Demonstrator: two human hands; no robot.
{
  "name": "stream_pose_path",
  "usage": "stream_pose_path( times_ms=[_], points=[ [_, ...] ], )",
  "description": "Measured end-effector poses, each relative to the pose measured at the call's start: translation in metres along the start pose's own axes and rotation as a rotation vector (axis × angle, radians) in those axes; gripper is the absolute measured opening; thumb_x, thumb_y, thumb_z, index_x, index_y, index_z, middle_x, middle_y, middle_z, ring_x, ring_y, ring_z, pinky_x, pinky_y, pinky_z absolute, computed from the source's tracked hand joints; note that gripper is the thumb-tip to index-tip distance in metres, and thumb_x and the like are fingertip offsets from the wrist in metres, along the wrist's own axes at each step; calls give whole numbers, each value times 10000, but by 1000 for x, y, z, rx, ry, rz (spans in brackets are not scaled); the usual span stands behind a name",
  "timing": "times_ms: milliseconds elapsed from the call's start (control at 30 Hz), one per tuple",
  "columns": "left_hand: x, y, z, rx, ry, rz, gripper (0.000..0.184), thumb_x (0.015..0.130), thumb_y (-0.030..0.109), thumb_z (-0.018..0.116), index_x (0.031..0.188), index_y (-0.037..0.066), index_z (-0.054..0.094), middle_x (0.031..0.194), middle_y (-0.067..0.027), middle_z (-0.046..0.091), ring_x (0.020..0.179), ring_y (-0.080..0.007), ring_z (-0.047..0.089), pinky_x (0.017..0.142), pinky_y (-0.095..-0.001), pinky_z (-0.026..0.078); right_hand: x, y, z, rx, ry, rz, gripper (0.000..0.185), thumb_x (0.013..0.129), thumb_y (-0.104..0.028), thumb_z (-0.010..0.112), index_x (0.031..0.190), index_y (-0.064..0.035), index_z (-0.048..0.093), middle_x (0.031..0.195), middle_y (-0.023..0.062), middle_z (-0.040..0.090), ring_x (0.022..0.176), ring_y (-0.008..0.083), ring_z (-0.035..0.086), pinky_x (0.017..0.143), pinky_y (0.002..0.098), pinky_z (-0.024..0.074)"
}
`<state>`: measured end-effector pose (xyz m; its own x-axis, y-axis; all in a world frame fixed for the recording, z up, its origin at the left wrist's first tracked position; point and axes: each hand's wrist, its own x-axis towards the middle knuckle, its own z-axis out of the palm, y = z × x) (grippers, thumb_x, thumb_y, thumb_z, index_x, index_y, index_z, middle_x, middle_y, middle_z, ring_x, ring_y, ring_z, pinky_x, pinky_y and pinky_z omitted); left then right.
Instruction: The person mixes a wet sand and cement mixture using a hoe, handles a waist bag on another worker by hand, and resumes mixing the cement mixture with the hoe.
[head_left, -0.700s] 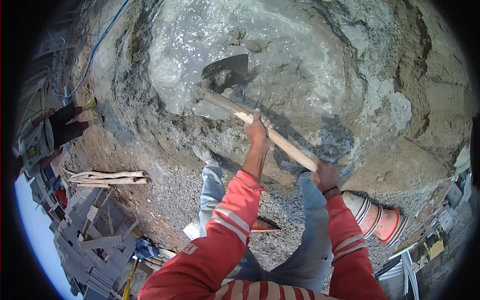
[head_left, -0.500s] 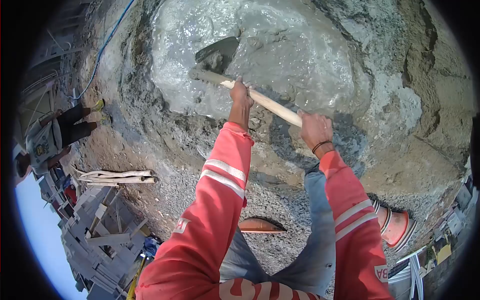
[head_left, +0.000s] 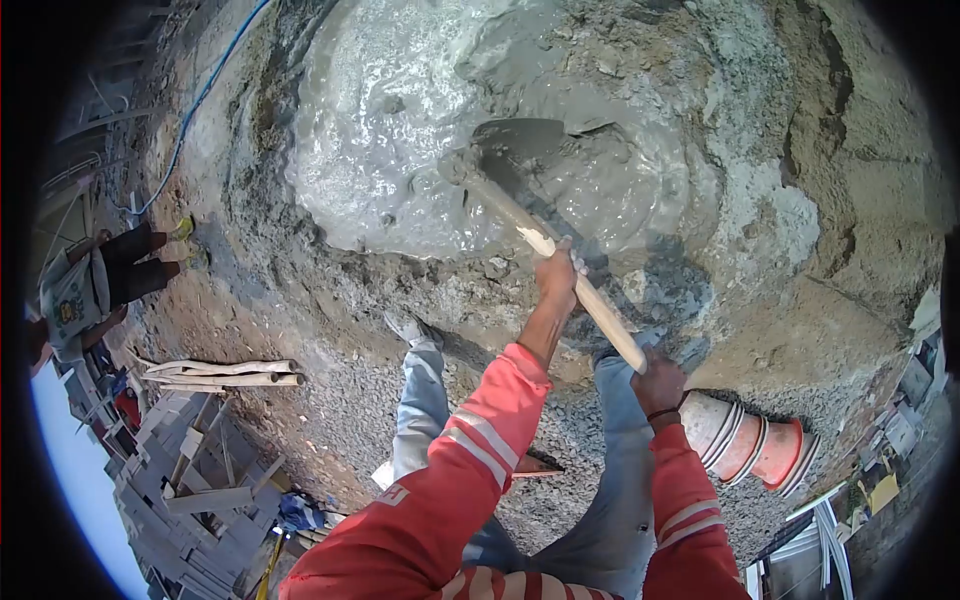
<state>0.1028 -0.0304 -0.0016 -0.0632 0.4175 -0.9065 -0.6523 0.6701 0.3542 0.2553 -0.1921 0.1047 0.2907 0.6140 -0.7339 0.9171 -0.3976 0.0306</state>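
Both my hands are wrapped round the pale wooden handle of a hoe. My left hand grips it partway along, just behind a splintered patch. Near the handle's end, my right hand is closed on it, with a dark band at the wrist. The hoe's dark blade sits in wet grey cement mix, its lower part hidden by the mix. Cement coats the blade end of the handle.
Stacked buckets stand right of my legs on gravel. Wooden poles lie at left. Another person stands at far left, near a blue hose. An orange-red edged object lies between my legs.
The hoe blade has moved right and slightly nearer through the mix. Both hands have come down toward me, the left also rightward. My left leg now shows stepped forward.
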Motion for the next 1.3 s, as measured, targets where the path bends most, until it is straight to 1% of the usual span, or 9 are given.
stream_pose_path(
  times_ms=[300,500,567,700,800,867,967,1133,1300],
  points=[
    [101,133,20,132,99,304,157,880,57,480,995,-50,478,621,-42,446,466,-139,441,412,-291,415,95,-135,-87,275,192,-285,401,667,-168,672,1066,-134,647,874,159,665,831,343,638,724,423,499],
    [131,-51,7,576,76,146,290,775,122,521,886,-141,577,737,-162,601,579,-235,593,493,-386,448,41,-60,-30,284,32,53,297,656,-135,638,944,-64,639,857,191,650,836,377,626,721,454,507],
    [102,-83,-5,462,1,148,115,836,73,547,823,-26,490,590,-64,489,446,-165,479,378,-327,384,20,-35,6,220,109,6,258,652,-126,636,902,-62,629,838,196,646,788,377,627,690,458,509],
    [41,-98,-55,548,125,161,374,790,161,621,1049,-79,498,790,-174,613,722,-298,621,668,-403,492,-51,-40,30,132,104,-32,326,657,-125,633,971,-40,619,797,199,640,715,381,619,660,466,504],
    [-2,-48,-89,552,196,211,413,783,158,646,1089,-63,477,900,-202,599,827,-302,611,720,-399,486,-67,-63,52,129,78,-59,429,663,-182,667,1074,-82,595,778,178,638,689,371,618,645,460,503],
    [-41,56,-93,415,143,280,224,825,65,597,966,36,426,655,-30,491,473,-132,492,398,-284,396,-62,-106,54,278,22,-229,461,688,-200,656,1127,-78,583,756,191,630,672,382,608,651,465,498],
    [10,167,-156,628,273,708,269,838,86,598,1039,28,429,670,-41,509,520,-135,524,432,-285,423,-32,-232,45,220,82,-373,551,695,-216,667,1207,-59,537,786,215,635,717,408,606,687,464,494],
    [53,363,-201,680,404,718,253,836,64,585,970,-20,387,665,-71,515,478,-151,524,391,-294,442,21,-449,8,460,-49,-502,472,699,-131,645,1149,-24,553,844,254,635,821,410,622,736,460,508],
    [162,373,-297,988,302,439,180,787,127,561,689,-24,568,592,-116,583,500,-236,587,467,-358,476,36,-503,47,514,-150,-419,302,755,-184,559,1013,-29,584,942,234,631,945,416,591,826,492,464]
  ],
)
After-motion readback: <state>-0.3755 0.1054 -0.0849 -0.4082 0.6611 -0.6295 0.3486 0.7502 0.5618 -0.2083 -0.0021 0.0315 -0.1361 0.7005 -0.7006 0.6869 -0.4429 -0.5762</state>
